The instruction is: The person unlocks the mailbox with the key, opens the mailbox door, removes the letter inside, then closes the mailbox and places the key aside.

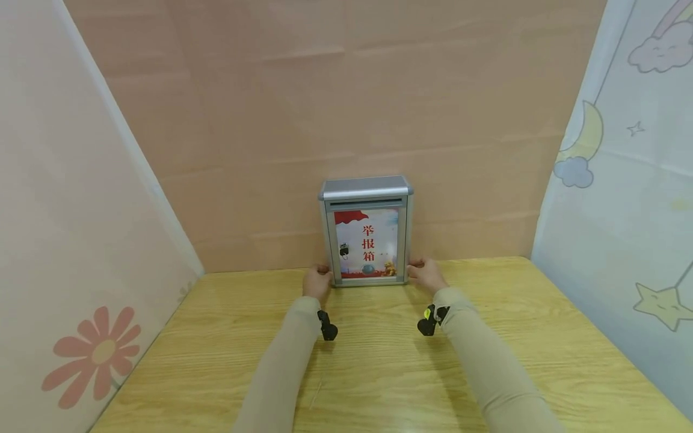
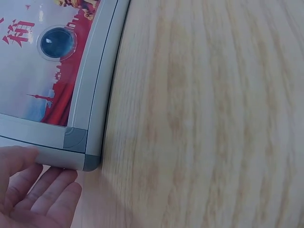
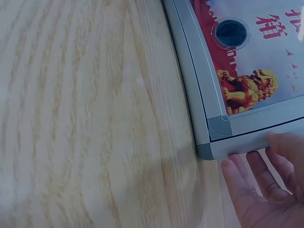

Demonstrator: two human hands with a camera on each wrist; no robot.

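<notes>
A silver metal report box (image 1: pixel 368 231) stands upright at the back of the table. Below its grey top runs a narrow slot (image 1: pixel 368 202). Its front panel (image 2: pixel 28 61) carries red characters and a red and blue print; a small key lock (image 1: pixel 344 249) sits at the panel's left. Low on the left side, my left hand (image 1: pixel 317 282) holds the box, thumb on the side frame and fingertips tucked at its rear edge. My right hand (image 1: pixel 428 275) grips the opposite side the same way; its fingers (image 3: pixel 261 175) reach toward the rear edge.
The box is on a wood-grain table (image 1: pixel 373 373), close to a peach backdrop (image 1: pixel 346 108). Pale cloth walls with a flower (image 1: pixel 103 352) and a star print (image 1: pixel 663 304) flank the table. Black wrist cameras (image 1: pixel 327 326) are strapped to both sleeves.
</notes>
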